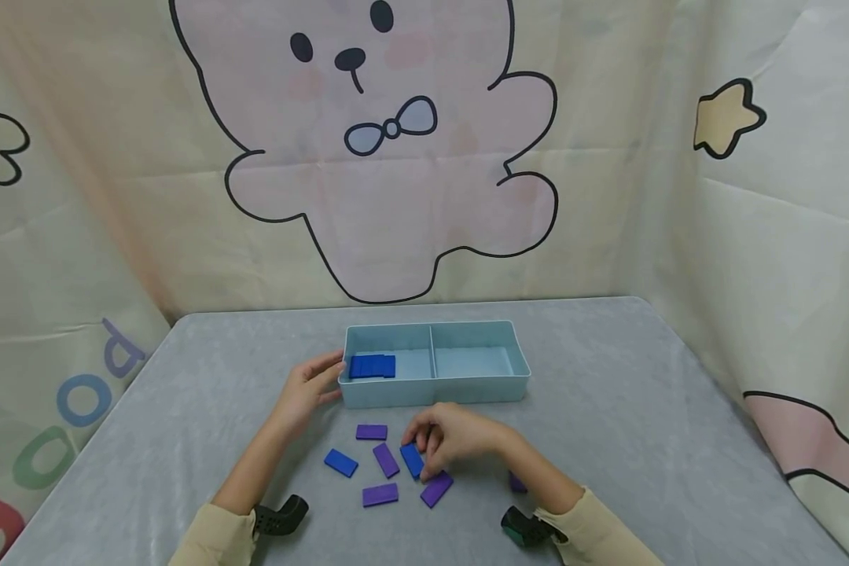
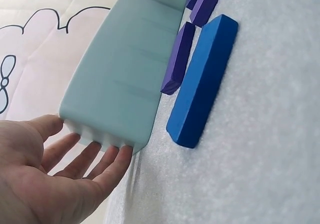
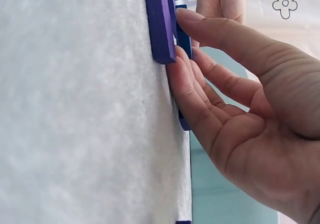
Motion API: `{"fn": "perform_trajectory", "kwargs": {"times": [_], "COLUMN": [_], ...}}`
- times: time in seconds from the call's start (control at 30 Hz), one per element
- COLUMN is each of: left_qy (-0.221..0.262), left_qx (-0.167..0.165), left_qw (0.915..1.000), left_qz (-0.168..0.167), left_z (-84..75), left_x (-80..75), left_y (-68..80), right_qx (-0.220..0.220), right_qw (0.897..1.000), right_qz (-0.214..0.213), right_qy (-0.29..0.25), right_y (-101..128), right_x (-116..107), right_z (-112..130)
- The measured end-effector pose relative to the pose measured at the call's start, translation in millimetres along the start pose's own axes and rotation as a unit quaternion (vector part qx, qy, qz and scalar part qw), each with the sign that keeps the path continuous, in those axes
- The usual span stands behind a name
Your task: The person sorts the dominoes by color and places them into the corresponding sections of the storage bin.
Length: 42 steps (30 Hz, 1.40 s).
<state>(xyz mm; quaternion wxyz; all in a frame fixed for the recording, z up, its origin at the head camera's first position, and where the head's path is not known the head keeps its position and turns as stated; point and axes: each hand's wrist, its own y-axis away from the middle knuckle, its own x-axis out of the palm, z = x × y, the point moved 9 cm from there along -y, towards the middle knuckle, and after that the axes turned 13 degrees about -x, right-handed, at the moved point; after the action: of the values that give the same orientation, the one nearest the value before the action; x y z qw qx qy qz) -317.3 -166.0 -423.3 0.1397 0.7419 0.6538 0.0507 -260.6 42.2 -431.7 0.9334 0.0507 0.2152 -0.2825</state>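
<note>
A light blue two-compartment box (image 1: 467, 391) stands on the table, with several blue blocks (image 1: 372, 366) side by side in its left compartment. My left hand (image 1: 310, 393) touches the box's left end; in the left wrist view its fingertips are spread along the end wall. In front of the box, my right hand (image 1: 460, 432) holds a blue block (image 1: 412, 461) by its ends between thumb and fingers, low over the table. In the right wrist view, a purple block (image 3: 161, 29) lies close by the fingertips and the fingers partly hide the blue block (image 3: 185, 36).
Around the held block lie several purple blocks, one at the front (image 1: 380, 494), and another blue block (image 1: 341, 463) to the left. A further purple block (image 1: 517, 483) is partly hidden by the right forearm. A printed curtain (image 1: 594, 196) hangs behind the grey table (image 1: 630, 440).
</note>
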Motion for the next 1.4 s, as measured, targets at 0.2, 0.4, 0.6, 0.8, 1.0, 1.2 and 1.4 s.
{"fn": "perform_trajectory", "kwargs": {"times": [0.2,0.4,0.6,0.8,1.0,1.2,1.4], "left_qy": [-0.002,-0.006,-0.008,-0.005,-0.003,-0.003,-0.004], "left_qx": [-0.001,-0.002,0.0,-0.001,-0.004,-0.007,-0.004], "left_qw": [1.0,1.0,1.0,1.0,1.0,1.0,1.0], "left_qz": [-0.001,-0.001,0.003,0.001,-0.002,-0.003,-0.001], "left_z": [-0.1,-0.6,-1.3,-0.9,-0.3,0.1,-0.2], "left_x": [0.1,1.0,1.6,1.3,0.2,-0.6,0.1], "left_y": [0.4,0.6,0.8,0.6,-0.4,-1.0,-0.2], "right_qx": [0.0,-0.003,-0.007,-0.002,0.0,-0.006,-0.01], "right_qw": [1.0,1.0,1.0,0.998,0.996,0.994,0.993], "right_qz": [-0.002,-0.008,-0.025,-0.057,-0.087,-0.108,-0.12], "right_qy": [-0.013,-0.005,0.001,-0.004,-0.01,-0.012,-0.006], "right_y": [1,1,3,6,7,8,9], "right_x": [-2,-4,-10,-17,-24,-27,-31], "right_z": [0,4,7,11,15,18,20]}}
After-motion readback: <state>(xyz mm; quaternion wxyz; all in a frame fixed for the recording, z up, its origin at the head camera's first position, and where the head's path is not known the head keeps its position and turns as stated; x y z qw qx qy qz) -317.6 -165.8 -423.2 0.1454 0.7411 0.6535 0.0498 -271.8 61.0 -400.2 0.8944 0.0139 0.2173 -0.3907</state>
